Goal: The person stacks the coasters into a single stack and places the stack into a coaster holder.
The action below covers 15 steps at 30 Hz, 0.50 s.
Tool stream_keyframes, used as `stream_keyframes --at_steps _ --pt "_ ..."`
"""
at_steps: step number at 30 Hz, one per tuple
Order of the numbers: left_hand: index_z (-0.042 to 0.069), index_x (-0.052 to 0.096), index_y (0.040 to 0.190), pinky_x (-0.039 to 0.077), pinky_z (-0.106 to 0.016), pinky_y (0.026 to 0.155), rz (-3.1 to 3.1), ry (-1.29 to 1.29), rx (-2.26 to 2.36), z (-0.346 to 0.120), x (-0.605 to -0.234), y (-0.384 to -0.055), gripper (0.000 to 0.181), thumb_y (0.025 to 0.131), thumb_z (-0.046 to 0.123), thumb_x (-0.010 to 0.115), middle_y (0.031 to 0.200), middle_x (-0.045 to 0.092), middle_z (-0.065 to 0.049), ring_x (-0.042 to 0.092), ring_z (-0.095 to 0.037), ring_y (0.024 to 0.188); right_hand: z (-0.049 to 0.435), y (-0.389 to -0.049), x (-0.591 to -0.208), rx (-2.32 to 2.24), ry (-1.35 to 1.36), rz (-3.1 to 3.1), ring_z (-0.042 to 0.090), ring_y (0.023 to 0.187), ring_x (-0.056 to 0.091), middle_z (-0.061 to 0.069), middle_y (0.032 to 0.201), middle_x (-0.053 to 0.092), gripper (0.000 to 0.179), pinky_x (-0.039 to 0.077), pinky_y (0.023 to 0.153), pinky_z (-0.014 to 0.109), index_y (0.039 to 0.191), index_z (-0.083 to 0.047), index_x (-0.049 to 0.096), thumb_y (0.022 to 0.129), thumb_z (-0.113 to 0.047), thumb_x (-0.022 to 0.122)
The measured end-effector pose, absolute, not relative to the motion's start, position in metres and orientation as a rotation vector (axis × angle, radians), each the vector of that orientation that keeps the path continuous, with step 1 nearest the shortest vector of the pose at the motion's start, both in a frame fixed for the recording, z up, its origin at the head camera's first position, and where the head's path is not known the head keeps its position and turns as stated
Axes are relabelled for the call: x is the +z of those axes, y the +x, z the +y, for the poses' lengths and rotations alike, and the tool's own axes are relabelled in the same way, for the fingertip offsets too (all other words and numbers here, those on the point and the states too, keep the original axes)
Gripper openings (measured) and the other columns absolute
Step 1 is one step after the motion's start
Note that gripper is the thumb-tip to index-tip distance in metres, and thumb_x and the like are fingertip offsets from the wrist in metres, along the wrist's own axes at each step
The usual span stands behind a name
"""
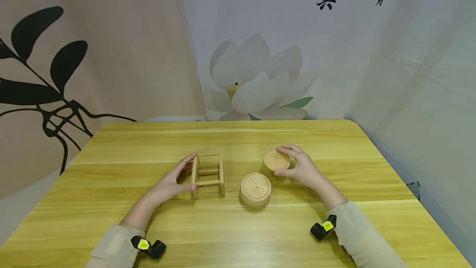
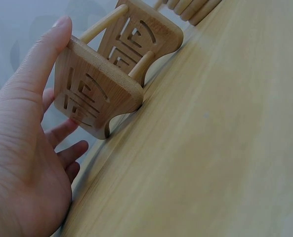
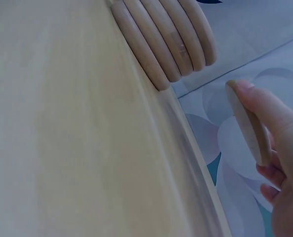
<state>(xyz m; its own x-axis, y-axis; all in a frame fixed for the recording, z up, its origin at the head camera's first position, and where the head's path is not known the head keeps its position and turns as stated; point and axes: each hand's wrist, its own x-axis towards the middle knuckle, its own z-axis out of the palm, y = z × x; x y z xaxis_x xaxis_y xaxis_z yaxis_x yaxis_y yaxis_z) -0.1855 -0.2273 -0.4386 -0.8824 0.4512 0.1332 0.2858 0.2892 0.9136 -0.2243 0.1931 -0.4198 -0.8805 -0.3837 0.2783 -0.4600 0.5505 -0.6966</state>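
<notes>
My left hand [image 1: 168,184] holds the near end panel of a small wooden coaster rack [image 1: 221,173], with the thumb on one edge and fingers at the other. Its two upright panels are joined by thin dowels. Cut-out characters show in the panels of the rack [image 2: 98,91] in the left wrist view. Thumb and fingers of my right hand [image 1: 305,170] pinch a round wooden coaster [image 1: 276,160] by its rim, raised above the table. This coaster [image 3: 249,127] appears edge-on in the right wrist view. Between the hands stands a stack of coasters [image 1: 255,186], a ginkgo leaf engraved on top.
All this stands on a wood-grain table [image 1: 238,235]. Behind it hangs a pale curtain [image 1: 260,20] printed with a lotus. Both sleeves carry a small black wrist camera, such as the left one [image 1: 158,250].
</notes>
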Motion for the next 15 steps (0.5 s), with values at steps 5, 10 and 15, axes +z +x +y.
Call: stream_keyframes --at_steps 5,10,15 --pt "0.023 0.018 0.155 0.013 -0.071 0.102 2.415 0.686 1.637 -0.227 -0.438 -0.185 0.091 0.084 0.019 0.075 0.152 0.022 -0.021 0.021 -0.045 0.137 0.191 -0.22 -0.417 1.261 0.75 -2.665 0.035 0.129 0.037 0.011 0.137 0.047 0.077 0.03 0.104 0.057 0.134 -0.005 0.055 0.069 -0.03 0.087" --pt "0.023 0.018 0.155 0.012 -0.07 0.103 2.422 0.671 1.631 -0.227 -0.439 -0.186 0.09 0.084 0.016 0.075 0.153 0.022 -0.021 0.02 -0.045 0.137 0.189 -0.217 -0.414 1.263 0.753 -2.658 0.033 0.129 0.038 0.01 0.136 0.048 0.077 0.029 0.105 0.056 0.134 -0.005 0.056 0.067 -0.028 0.088" --pt "0.023 0.018 0.155 0.012 -0.07 0.103 2.427 0.67 1.629 -0.227 -0.44 -0.186 0.09 0.085 0.013 0.074 0.152 0.022 -0.022 0.02 -0.045 0.137 0.187 -0.213 -0.413 1.266 0.782 -2.641 0.032 0.128 0.039 0.009 0.135 0.049 0.078 0.029 0.105 0.056 0.134 -0.006 0.056 0.067 -0.03 0.088"
